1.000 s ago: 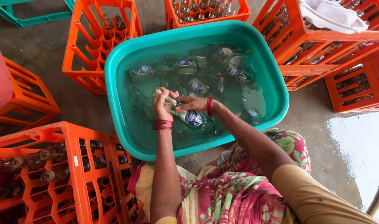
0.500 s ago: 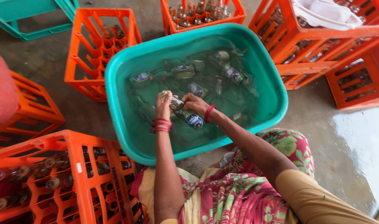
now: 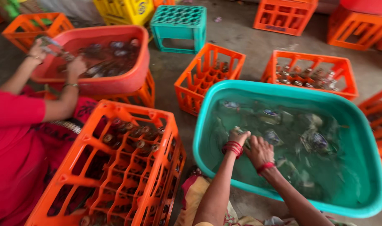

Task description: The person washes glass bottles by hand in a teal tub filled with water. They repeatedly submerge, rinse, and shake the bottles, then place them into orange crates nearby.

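A grey concrete floor (image 3: 241,37) is seen, crowded with orange crates (image 3: 283,16) under even daylight

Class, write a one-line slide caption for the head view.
Both hands, left hand and right hand, hold a glass bottle inside a water-filled teal plastic tub.

teal basin (image 3: 369,138): smooth glossy plastic | bottles (image 3: 274,138): clear wet glass | orange crate (image 3: 115,167): moulded plastic, slight sheen | floor (image 3: 249,37): rough matt concrete

Bottle-washing yard, orange crates (image 3: 115,167), water tubs (image 3: 366,167)
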